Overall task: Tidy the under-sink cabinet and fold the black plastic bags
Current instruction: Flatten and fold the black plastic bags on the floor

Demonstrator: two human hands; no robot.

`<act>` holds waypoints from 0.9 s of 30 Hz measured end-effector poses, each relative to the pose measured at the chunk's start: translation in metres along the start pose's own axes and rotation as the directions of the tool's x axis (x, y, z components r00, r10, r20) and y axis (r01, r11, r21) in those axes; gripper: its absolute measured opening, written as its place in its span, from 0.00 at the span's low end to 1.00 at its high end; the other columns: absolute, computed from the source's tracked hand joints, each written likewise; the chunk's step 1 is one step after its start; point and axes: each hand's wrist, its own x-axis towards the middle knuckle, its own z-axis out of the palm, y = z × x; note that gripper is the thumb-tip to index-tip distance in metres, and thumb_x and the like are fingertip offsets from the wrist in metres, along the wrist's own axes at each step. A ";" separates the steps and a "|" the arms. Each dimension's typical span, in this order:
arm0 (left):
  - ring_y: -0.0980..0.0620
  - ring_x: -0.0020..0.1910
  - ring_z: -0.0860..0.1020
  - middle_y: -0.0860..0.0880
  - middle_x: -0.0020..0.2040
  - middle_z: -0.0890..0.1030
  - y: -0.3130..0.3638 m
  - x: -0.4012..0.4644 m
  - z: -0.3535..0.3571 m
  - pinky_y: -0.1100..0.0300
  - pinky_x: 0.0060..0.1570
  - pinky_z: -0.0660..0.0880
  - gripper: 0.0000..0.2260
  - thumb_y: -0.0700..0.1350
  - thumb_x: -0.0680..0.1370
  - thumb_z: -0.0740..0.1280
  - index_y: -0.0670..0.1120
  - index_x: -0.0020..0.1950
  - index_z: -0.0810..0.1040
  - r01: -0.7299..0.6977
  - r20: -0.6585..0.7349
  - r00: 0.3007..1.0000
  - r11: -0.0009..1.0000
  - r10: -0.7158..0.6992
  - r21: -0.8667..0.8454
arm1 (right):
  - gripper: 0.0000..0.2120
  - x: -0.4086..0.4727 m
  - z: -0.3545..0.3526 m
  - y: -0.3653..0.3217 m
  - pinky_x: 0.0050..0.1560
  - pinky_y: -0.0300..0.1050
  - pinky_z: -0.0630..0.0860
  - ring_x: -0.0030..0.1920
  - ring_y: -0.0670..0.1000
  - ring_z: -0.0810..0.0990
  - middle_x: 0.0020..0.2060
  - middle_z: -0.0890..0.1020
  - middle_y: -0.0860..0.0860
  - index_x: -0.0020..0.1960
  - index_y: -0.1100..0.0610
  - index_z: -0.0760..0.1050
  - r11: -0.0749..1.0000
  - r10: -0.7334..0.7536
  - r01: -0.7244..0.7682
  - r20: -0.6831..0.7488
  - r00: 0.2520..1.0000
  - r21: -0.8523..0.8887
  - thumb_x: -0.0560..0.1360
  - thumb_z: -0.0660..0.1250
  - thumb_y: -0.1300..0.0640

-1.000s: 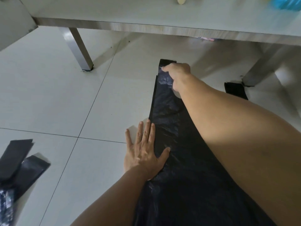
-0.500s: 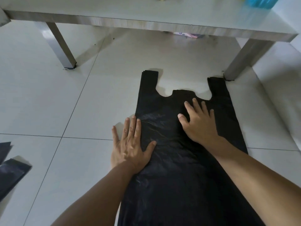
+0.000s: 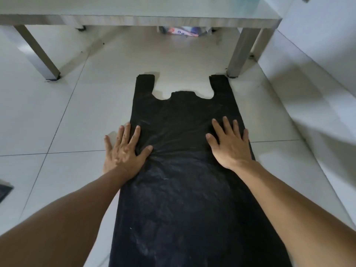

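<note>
**Both palms flat on the spread bag**

The bag (image 3: 185, 180) lies flat on the floor (image 3: 57, 116), its 2 handles pointing toward the table (image 3: 134, 18). The left hand (image 3: 123, 151) presses its left edge, fingers straight and apart, partly on tile. The right hand (image 3: 229, 145) has slid from the middle out to the right edge since 0.5 s ago, fingers straight and slightly spread. A dark item (image 3: 4, 190) shows at the left border.
</note>
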 end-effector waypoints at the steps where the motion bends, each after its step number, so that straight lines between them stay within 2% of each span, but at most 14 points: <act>1: 0.52 0.78 0.37 0.51 0.79 0.38 0.000 0.000 -0.002 0.41 0.74 0.36 0.35 0.70 0.76 0.43 0.57 0.79 0.39 0.001 0.027 1.000 1.000 -0.001 0.005 | 0.30 -0.006 0.003 0.008 0.76 0.64 0.42 0.79 0.58 0.41 0.80 0.45 0.50 0.80 0.44 0.44 0.999 0.011 -0.010 0.011 1.000 -0.030 0.80 0.42 0.35; 3: 0.50 0.78 0.38 0.50 0.79 0.38 0.004 0.000 -0.009 0.40 0.74 0.38 0.35 0.69 0.77 0.43 0.55 0.79 0.39 0.016 0.071 0.997 1.000 -0.017 0.018 | 0.30 -0.014 0.009 0.018 0.76 0.64 0.41 0.79 0.57 0.40 0.80 0.44 0.50 0.79 0.43 0.43 0.998 -0.006 0.007 0.021 1.000 -0.064 0.80 0.41 0.35; 6: 0.46 0.78 0.40 0.45 0.79 0.39 0.029 -0.004 -0.022 0.40 0.75 0.40 0.32 0.64 0.80 0.44 0.50 0.80 0.42 0.027 -0.048 0.999 0.998 -0.024 0.063 | 0.30 -0.019 0.014 0.022 0.76 0.63 0.40 0.79 0.57 0.38 0.80 0.42 0.50 0.79 0.43 0.41 0.997 -0.042 0.043 0.011 0.999 -0.071 0.80 0.39 0.35; 8: 0.46 0.78 0.39 0.44 0.79 0.38 0.062 -0.012 -0.024 0.43 0.75 0.39 0.31 0.61 0.81 0.44 0.49 0.80 0.42 -0.112 -0.116 0.985 0.988 0.125 0.107 | 0.31 -0.020 0.014 0.022 0.76 0.63 0.40 0.79 0.58 0.39 0.80 0.43 0.50 0.79 0.44 0.41 0.996 -0.048 0.047 -0.014 0.999 -0.078 0.80 0.39 0.35; 10: 0.47 0.78 0.38 0.46 0.79 0.37 0.093 -0.017 -0.019 0.43 0.75 0.39 0.31 0.62 0.81 0.45 0.50 0.80 0.41 -0.242 -0.080 0.965 0.965 0.250 0.099 | 0.31 -0.020 0.014 0.021 0.76 0.63 0.40 0.79 0.58 0.39 0.80 0.42 0.50 0.79 0.44 0.41 0.996 -0.045 0.043 -0.024 0.999 -0.078 0.80 0.39 0.35; 12: 0.48 0.78 0.37 0.48 0.79 0.37 0.109 -0.015 -0.012 0.42 0.75 0.38 0.32 0.63 0.80 0.44 0.51 0.80 0.40 -0.256 -0.010 0.966 0.963 0.258 0.083 | 0.31 -0.020 0.014 0.020 0.76 0.63 0.40 0.79 0.58 0.39 0.80 0.42 0.51 0.79 0.44 0.40 0.996 -0.039 0.038 -0.011 0.999 -0.078 0.80 0.39 0.34; 15: 0.48 0.77 0.35 0.50 0.79 0.36 0.107 -0.011 0.002 0.40 0.74 0.37 0.32 0.66 0.79 0.40 0.54 0.79 0.38 -0.229 0.042 0.973 0.970 0.226 0.084 | 0.30 -0.018 0.011 0.016 0.75 0.66 0.42 0.79 0.58 0.45 0.79 0.49 0.52 0.79 0.44 0.47 0.998 -0.019 0.017 -0.036 0.999 -0.068 0.80 0.44 0.36; 17: 0.49 0.77 0.35 0.51 0.79 0.36 0.101 -0.010 0.009 0.39 0.74 0.37 0.33 0.67 0.77 0.37 0.56 0.78 0.37 -0.229 0.010 0.973 0.970 0.229 0.086 | 0.29 -0.012 0.009 0.013 0.75 0.67 0.44 0.78 0.58 0.51 0.77 0.57 0.55 0.77 0.47 0.55 0.996 -0.038 0.030 -0.102 0.994 -0.079 0.79 0.48 0.38; 19: 0.49 0.77 0.35 0.52 0.79 0.37 0.099 -0.011 0.012 0.39 0.74 0.37 0.33 0.68 0.75 0.36 0.56 0.78 0.37 -0.236 -0.011 0.971 0.968 0.238 0.082 | 0.29 0.003 0.005 0.013 0.75 0.66 0.46 0.78 0.59 0.51 0.77 0.59 0.56 0.77 0.50 0.56 0.994 -0.057 0.046 -0.123 0.991 -0.096 0.80 0.49 0.39; 23: 0.47 0.77 0.34 0.52 0.79 0.36 0.099 -0.011 0.014 0.38 0.74 0.37 0.33 0.68 0.76 0.37 0.57 0.78 0.35 -0.229 -0.028 0.972 0.970 0.232 0.081 | 0.34 0.050 -0.006 0.020 0.75 0.65 0.42 0.79 0.59 0.42 0.80 0.48 0.54 0.80 0.50 0.46 0.999 -0.027 0.026 -0.008 1.000 -0.038 0.80 0.43 0.34; 27: 0.44 0.76 0.33 0.52 0.78 0.34 0.100 -0.012 0.014 0.36 0.73 0.37 0.32 0.68 0.77 0.37 0.57 0.77 0.33 -0.221 -0.025 0.974 0.971 0.224 0.087 | 0.36 0.094 -0.020 0.023 0.75 0.66 0.40 0.79 0.58 0.39 0.80 0.42 0.51 0.80 0.48 0.41 1.000 0.012 -0.010 0.116 0.993 -0.021 0.78 0.41 0.31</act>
